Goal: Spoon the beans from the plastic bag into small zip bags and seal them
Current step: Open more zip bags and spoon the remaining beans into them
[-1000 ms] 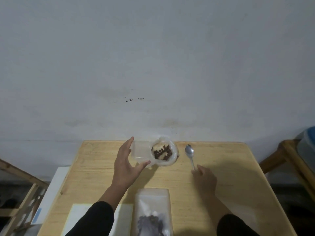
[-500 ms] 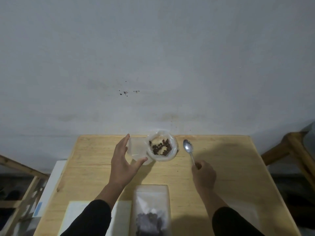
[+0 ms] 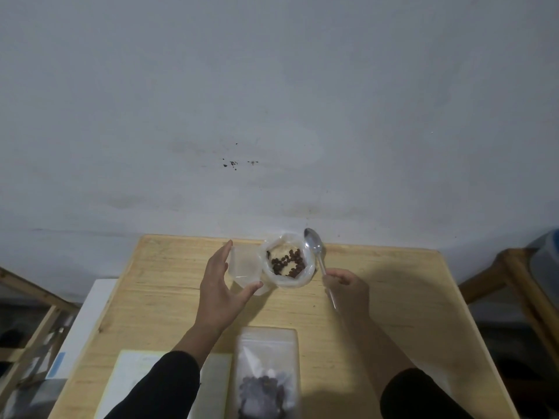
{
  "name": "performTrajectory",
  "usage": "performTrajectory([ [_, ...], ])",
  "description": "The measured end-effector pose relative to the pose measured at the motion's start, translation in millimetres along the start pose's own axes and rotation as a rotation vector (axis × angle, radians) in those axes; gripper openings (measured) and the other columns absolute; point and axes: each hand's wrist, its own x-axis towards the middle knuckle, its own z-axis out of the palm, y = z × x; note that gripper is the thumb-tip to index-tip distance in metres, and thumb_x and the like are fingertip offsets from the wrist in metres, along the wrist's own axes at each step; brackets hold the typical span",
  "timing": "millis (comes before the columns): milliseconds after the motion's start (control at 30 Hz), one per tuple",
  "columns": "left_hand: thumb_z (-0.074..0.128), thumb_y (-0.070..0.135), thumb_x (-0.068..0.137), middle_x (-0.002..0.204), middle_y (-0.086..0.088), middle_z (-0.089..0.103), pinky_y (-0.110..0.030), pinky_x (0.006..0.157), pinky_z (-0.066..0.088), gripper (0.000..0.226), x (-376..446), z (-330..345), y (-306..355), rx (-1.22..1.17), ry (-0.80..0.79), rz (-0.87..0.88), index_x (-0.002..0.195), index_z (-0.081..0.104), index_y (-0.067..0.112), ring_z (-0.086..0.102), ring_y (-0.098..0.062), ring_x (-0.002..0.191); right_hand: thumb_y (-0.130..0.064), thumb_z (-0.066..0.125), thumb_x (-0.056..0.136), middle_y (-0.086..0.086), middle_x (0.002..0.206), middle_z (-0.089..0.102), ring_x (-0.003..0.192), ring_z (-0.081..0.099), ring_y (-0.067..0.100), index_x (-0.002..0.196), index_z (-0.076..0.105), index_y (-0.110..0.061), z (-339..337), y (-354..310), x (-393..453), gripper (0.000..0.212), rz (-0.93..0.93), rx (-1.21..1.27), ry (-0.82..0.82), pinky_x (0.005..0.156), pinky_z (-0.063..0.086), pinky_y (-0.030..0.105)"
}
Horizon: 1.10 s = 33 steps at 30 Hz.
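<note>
A clear plastic bag [image 3: 286, 281] with its mouth rolled open sits at the far edge of the wooden table [image 3: 408, 297]; dark brown beans [image 3: 287, 263] lie inside it. My left hand [image 3: 219, 287] holds a small empty zip bag [image 3: 243, 266] between thumb and fingers, just left of the bean bag. My right hand [image 3: 348, 290] grips the handle of a metal spoon [image 3: 314, 246], whose bowl is raised beside the bag's right rim. A filled zip bag [image 3: 266, 373] with beans lies flat near me.
A sheet of paper [image 3: 127, 385] lies at the near left of the table. A white box [image 3: 87, 316] and a wooden frame [image 3: 33, 325] stand to the left. A wooden stool [image 3: 520, 285] with a blue object stands to the right. A grey wall rises behind.
My right hand has closed on the spoon handle and lifted the spoon off the table, its bowl now up beside the bean bag. My left hand has kept its hold on the small bag.
</note>
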Motion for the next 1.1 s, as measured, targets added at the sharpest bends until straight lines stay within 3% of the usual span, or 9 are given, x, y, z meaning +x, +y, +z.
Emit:
performTrajectory([
  [100,0.087,0.026,0.062,0.136,0.012,0.035,-0.02,0.1,0.035,0.098,-2,4,-2,-0.015,-0.003,-0.011,0.143,0.032,0.02,0.036,-0.004,0.127,-0.002,0.066,0.073,0.005,0.063,0.068,0.038,0.051,0.006,0.081,0.07,-0.016,9,-7,-1,0.017,0.049,-0.034,-0.072,0.037,0.04,0.016],
  [200,0.087,0.027,0.061,0.136,0.012,0.036,-0.021,0.1,0.036,0.099,-2,6,-4,-0.016,-0.004,-0.011,0.143,0.032,0.02,0.036,-0.004,0.127,0.001,0.068,0.068,0.002,0.064,0.071,0.05,0.061,0.012,0.082,0.069,-0.014,14,-7,4,0.02,0.106,-0.038,-0.122,0.055,0.05,0.022],
  [333,0.087,0.028,0.061,0.139,0.012,0.037,-0.017,0.1,0.033,0.098,-1,8,-8,-0.018,-0.004,-0.019,0.142,0.034,0.02,0.034,0.0,0.127,-0.007,0.068,0.069,-0.003,0.057,0.067,0.06,0.062,0.011,0.083,0.071,-0.013,16,-4,10,0.015,0.102,-0.074,-0.156,0.069,0.052,0.026],
  [467,0.087,0.031,0.061,0.14,0.013,0.036,-0.02,0.101,0.035,0.099,0,9,-13,-0.007,-0.014,-0.025,0.143,0.033,0.019,0.034,-0.001,0.128,-0.011,0.07,0.074,0.0,0.073,0.068,0.071,0.062,0.012,0.088,0.072,-0.014,16,-1,10,0.014,0.061,0.062,-0.121,0.068,0.049,0.022],
  [567,0.087,0.029,0.061,0.141,0.014,0.035,-0.025,0.103,0.037,0.099,-2,12,-15,-0.013,-0.023,-0.025,0.143,0.033,0.02,0.033,0.001,0.129,-0.015,0.069,0.078,0.003,0.092,0.072,0.087,0.067,0.015,0.097,0.071,-0.018,18,2,11,0.02,0.024,0.077,-0.114,0.081,0.053,0.029],
  [733,0.087,0.029,0.062,0.14,0.015,0.034,-0.029,0.105,0.037,0.099,-2,15,-14,-0.019,-0.042,-0.039,0.144,0.031,0.022,0.032,0.0,0.129,-0.013,0.055,0.087,0.002,0.088,0.071,0.088,0.065,0.014,0.106,0.068,-0.016,23,-1,12,0.023,-0.028,-0.027,-0.122,0.083,0.05,0.027],
  [833,0.087,0.03,0.062,0.139,0.015,0.034,-0.032,0.105,0.039,0.099,-1,15,-14,-0.017,-0.049,-0.044,0.144,0.032,0.022,0.034,-0.002,0.129,-0.013,0.061,0.084,0.005,0.103,0.07,0.098,0.064,0.02,0.104,0.068,-0.021,24,-1,14,0.023,-0.038,-0.01,-0.138,0.092,0.052,0.037],
  [900,0.087,0.03,0.062,0.138,0.015,0.035,-0.031,0.105,0.039,0.099,-1,16,-13,-0.017,-0.05,-0.051,0.144,0.031,0.023,0.034,-0.002,0.129,-0.015,0.063,0.082,0.006,0.104,0.069,0.099,0.064,0.021,0.102,0.067,-0.026,25,-2,16,0.023,-0.042,0.002,-0.125,0.091,0.052,0.038],
  [1100,0.087,0.032,0.06,0.138,0.015,0.036,-0.036,0.106,0.04,0.1,-1,16,-14,-0.018,-0.059,-0.058,0.143,0.032,0.024,0.034,-0.001,0.128,-0.013,0.053,0.09,0.002,0.095,0.07,0.088,0.065,0.013,0.105,0.065,-0.022,28,-10,19,0.021,-0.115,0.018,-0.096,0.07,0.048,0.017],
])
